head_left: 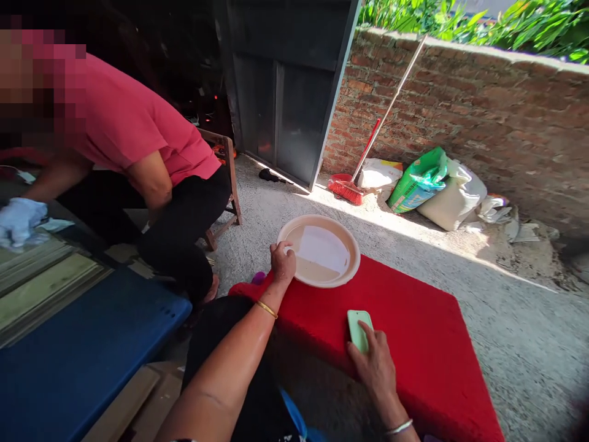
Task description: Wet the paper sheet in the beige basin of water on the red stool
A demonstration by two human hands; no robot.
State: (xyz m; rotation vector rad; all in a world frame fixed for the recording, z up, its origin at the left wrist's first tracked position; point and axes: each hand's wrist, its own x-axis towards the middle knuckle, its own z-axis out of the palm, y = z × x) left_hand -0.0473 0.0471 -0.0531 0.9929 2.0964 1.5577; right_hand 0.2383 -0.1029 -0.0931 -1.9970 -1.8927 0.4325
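Note:
A pale pink plastic basin (281, 236) of water stands at the far left end of a red cloth-covered bench (414, 319). My left hand (282, 263) is closed at the basin's near left rim, its fingers curled over the edge. Lower right on the red cloth lies a light green phone (354, 325), apparently in a case. My right hand (377, 359) grips the phone's near end, with the thumb at its left edge and a finger across its face. The palm side of both hands is hidden.
At left, a person in a red shirt (138, 116) bends over flat stacked sheets (50, 282) on a blue table (115, 325), a white-gloved hand (21, 221) on them. A wooden chair (234, 190), a dark door (294, 92), a broom (347, 191) and sacks (453, 199) stand beyond.

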